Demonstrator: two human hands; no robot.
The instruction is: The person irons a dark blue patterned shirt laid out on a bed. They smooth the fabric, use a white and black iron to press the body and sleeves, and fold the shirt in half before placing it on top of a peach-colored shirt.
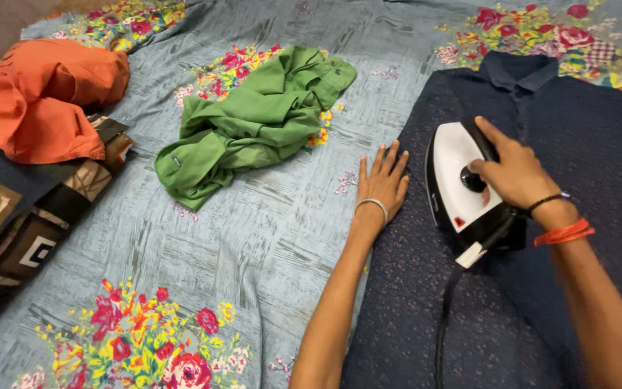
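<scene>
**A:** Head view. Where is the iron, and how is it held?

**B:** The iron (463,189) sits flat on the dark blue shirt (541,216), below the collar (521,72) and near the shirt's left edge. The right hand (516,173) is wrapped around the black handle, fingers pressed together over it, thumb by the round dial. The grip is closed on the iron.

**A:** How will the iron likely handle?

**B:** Judged from its build: rigid, fairly heavy for its size, and probably hot on the underside. The handle on top is the only sensible place to hold it. The black cord (446,317) trails back from the rear of the iron, toward the person, and could drag across the cloth.

**A:** Its appearance?

**B:** White upper shell, black handle and base, a small red mark low on the shell, pointed nose aimed away from the grip.

**A:** And the shirt?

**B:** Soft, light and limp, with a fine speckled pattern. It is spread flat on the bed cover (268,238), which is grey-blue with flower prints. It would likely wrinkle or shift if not held.

**A:** The other hand?

**B:** The left hand (381,181) lies flat, fingers spread, holding nothing. It presses at the shirt's edge, just left of the iron.

**A:** Other items?

**B:** A crumpled green shirt (253,122) lies well left of the spread hand; an orange garment (44,97) lies further left, on a patterned cloth (16,230).
</scene>
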